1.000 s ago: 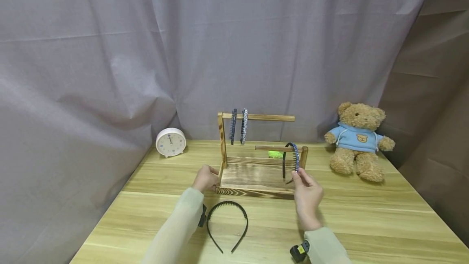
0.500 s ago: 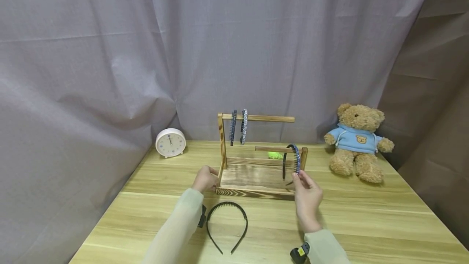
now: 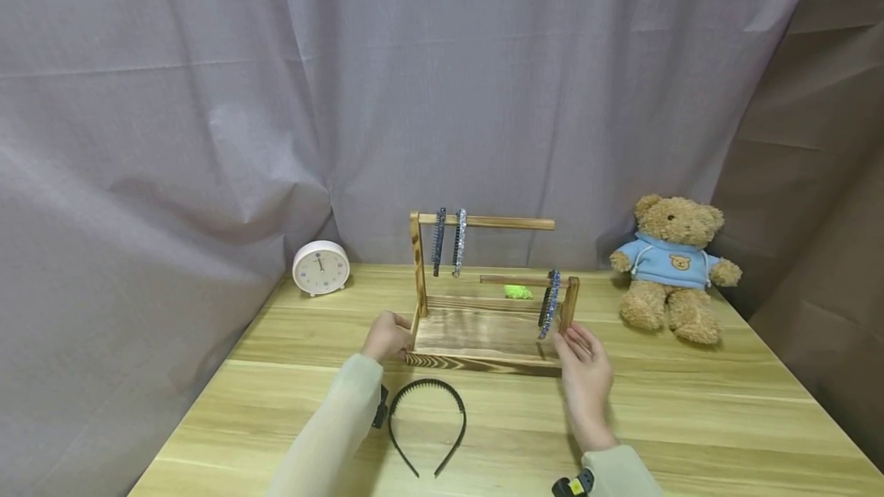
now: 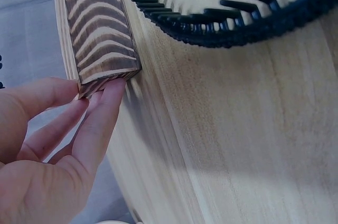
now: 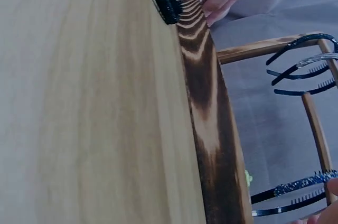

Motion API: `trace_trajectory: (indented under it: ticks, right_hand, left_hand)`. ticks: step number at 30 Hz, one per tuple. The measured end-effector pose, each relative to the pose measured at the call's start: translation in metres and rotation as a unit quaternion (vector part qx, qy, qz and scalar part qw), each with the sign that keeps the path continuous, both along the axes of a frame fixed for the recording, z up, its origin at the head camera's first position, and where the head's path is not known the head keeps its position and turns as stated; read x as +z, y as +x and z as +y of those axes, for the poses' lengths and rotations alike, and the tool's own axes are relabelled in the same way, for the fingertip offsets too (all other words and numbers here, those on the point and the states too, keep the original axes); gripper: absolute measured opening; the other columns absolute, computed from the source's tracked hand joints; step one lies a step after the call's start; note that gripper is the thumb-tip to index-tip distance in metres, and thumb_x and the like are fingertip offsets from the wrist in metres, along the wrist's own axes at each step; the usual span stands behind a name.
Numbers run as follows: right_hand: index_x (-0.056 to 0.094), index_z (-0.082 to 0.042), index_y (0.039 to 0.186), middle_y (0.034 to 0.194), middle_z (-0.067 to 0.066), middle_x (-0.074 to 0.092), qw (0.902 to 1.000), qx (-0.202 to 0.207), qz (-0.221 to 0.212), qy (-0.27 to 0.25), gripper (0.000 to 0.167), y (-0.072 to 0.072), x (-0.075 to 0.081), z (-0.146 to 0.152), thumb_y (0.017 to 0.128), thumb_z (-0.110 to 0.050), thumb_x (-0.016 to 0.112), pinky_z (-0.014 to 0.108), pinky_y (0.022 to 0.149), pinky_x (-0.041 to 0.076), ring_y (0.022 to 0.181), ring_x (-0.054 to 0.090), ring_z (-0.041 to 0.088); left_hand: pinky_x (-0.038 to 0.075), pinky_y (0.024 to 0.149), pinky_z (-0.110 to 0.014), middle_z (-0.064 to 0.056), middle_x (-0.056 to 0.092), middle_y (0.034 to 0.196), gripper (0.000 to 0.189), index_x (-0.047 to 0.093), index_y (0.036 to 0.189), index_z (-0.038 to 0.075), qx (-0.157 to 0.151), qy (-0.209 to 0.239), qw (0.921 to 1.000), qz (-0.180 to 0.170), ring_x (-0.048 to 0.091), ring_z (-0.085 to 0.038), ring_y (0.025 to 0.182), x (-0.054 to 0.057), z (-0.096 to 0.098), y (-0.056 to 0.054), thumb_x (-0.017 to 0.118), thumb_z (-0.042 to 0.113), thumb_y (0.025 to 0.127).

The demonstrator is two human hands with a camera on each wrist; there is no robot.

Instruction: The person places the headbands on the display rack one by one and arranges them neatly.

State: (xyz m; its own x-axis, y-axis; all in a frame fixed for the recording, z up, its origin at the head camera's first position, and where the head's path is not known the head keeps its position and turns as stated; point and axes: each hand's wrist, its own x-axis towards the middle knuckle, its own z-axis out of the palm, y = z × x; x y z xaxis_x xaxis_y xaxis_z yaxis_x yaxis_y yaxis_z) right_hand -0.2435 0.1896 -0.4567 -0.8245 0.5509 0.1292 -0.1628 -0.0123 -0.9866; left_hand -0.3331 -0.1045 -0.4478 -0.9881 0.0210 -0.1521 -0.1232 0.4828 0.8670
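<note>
A wooden rack (image 3: pixel 483 363) with a tray base and two bars stands on the table. My left hand (image 3: pixel 387 336) pinches its front left corner, thumb and fingers on either side of the wood in the left wrist view. A blue glittery headband (image 3: pixel 550 305) hangs on the lower bar, close to the right post. My right hand (image 3: pixel 585 374) is at the foot of that post (image 3: pixel 570 301), thumb and fingers around the rack's right side. A dark glittery headband (image 3: pixel 438 242) and a silver one (image 3: pixel 460 242) hang on the upper bar.
A black toothed headband (image 3: pixel 428 383) lies on the table (image 3: pixel 511 436) in front of the rack. A white clock (image 3: pixel 321 268) stands at the back left, a teddy bear (image 3: pixel 673 267) at the back right. Something bright green (image 3: pixel 517 292) shows behind the rack. Grey curtain hangs behind.
My right hand has let go of the blue headband and moved slightly right to the rack's post. The headband has swung edge-on. The left hand has stayed put.
</note>
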Motion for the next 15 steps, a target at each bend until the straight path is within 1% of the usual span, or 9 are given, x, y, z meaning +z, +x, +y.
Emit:
trace_trajectory:
  ticks: [4,7,8,11,14,15]
  right_hand:
    - [0.052,-0.001,0.135,0.129,0.017,0.055,0.9997,0.015,-0.019,0.0,0.052,0.007,0.003,0.004,0.089,-0.018,0.07,0.003,0.081,0.049,0.098,0.056,0.002]
    - [0.053,0.0,0.133,0.118,0.008,0.06,0.9991,0.023,-0.036,0.003,0.05,0.011,0.004,0.004,0.089,-0.015,0.07,0.005,0.08,0.051,0.093,0.057,-0.002]
    - [0.053,0.001,0.133,0.117,0.007,0.06,0.9988,0.027,-0.042,0.003,0.049,0.013,0.004,0.004,0.089,-0.014,0.07,0.006,0.079,0.051,0.091,0.058,-0.002]
    - [0.052,0.001,0.133,0.117,0.005,0.061,0.9974,0.041,-0.059,0.005,0.049,0.017,0.005,0.002,0.089,-0.012,0.069,0.007,0.079,0.052,0.089,0.058,-0.004]
    - [0.051,0.0,0.134,0.122,0.011,0.059,0.9959,0.058,-0.068,0.008,0.05,0.022,0.006,0.0,0.088,-0.01,0.069,0.009,0.079,0.053,0.09,0.059,-0.003]
    - [0.052,0.0,0.133,0.121,0.01,0.06,0.9955,0.063,-0.07,0.011,0.05,0.023,0.007,-0.001,0.088,-0.01,0.07,0.009,0.079,0.053,0.089,0.059,-0.003]
  left_hand:
    - [0.061,0.058,-0.029,-0.025,0.068,0.095,0.036,0.062,0.117,-0.012,0.002,-0.005,1.0,0.0,0.062,-0.017,0.058,0.001,0.0,0.001,0.06,-0.009,0.081]
    - [0.061,0.057,-0.029,-0.025,0.068,0.094,0.035,0.062,0.116,-0.012,0.002,-0.007,1.0,0.002,0.062,-0.017,0.056,0.001,0.001,0.001,0.06,-0.009,0.081]
    - [0.061,0.057,-0.029,-0.025,0.068,0.093,0.035,0.062,0.115,-0.012,0.002,-0.007,1.0,0.002,0.061,-0.016,0.056,0.001,0.001,0.001,0.06,-0.01,0.08]
    - [0.06,0.055,-0.028,-0.024,0.068,0.091,0.036,0.063,0.115,-0.012,0.0,-0.009,1.0,0.003,0.06,-0.015,0.054,0.001,0.001,0.0,0.061,-0.01,0.08]
    - [0.06,0.054,-0.028,-0.024,0.069,0.09,0.036,0.062,0.116,-0.012,-0.001,-0.009,1.0,0.001,0.059,-0.015,0.054,0.001,0.001,0.0,0.061,-0.01,0.08]
    - [0.06,0.054,-0.027,-0.024,0.069,0.09,0.036,0.062,0.116,-0.012,-0.001,-0.009,1.0,0.001,0.059,-0.015,0.054,0.001,0.001,0.0,0.061,-0.01,0.08]
